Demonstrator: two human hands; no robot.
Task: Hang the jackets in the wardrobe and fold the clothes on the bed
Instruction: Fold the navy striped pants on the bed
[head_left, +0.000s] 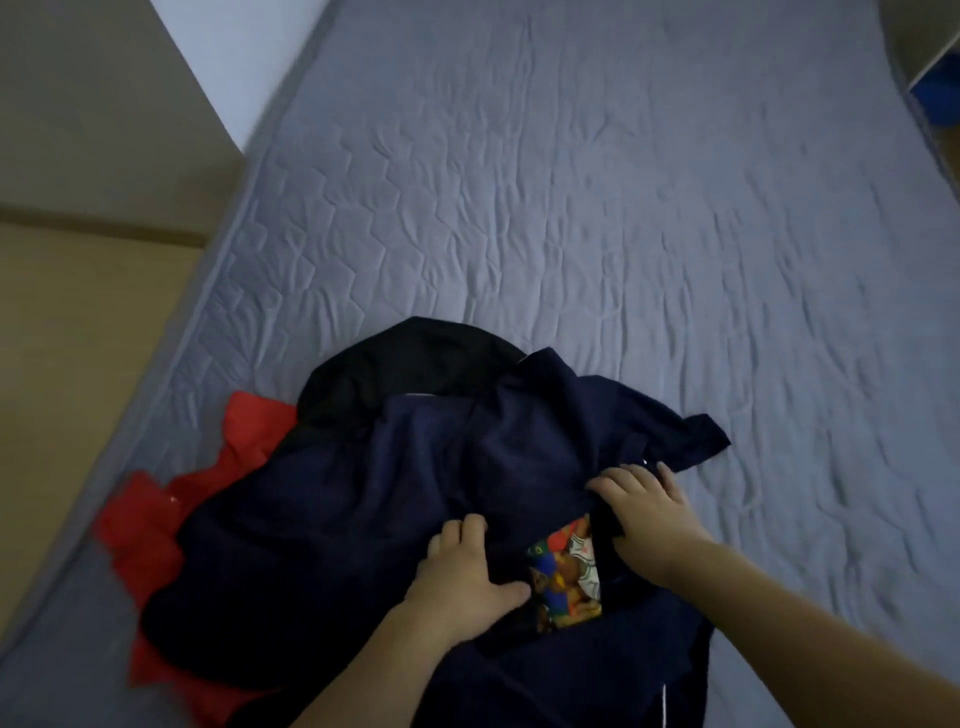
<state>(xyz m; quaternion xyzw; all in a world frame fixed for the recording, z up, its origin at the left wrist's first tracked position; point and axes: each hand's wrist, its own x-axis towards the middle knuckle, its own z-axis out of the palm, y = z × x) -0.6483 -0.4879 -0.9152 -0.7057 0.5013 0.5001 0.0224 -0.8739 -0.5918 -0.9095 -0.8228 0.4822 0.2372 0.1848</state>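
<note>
A pile of clothes lies at the near end of the bed (571, 182). On top is a navy blue jacket (363, 493), spread loosely. A black garment (405, 358) sticks out behind it and a red garment (150, 540) lies under its left side. A colourful patterned cloth (563, 571) shows through a gap in the navy fabric. My left hand (462, 577) rests on the navy jacket just left of that gap, fingers curled into the fabric. My right hand (649, 514) grips a fold of the navy jacket just right of the gap.
The bed has a grey-blue quilted cover. A beige floor and a beige wall or cabinet (78, 130) run along the bed's left edge. A shelf with something blue (940, 93) stands at the far right corner.
</note>
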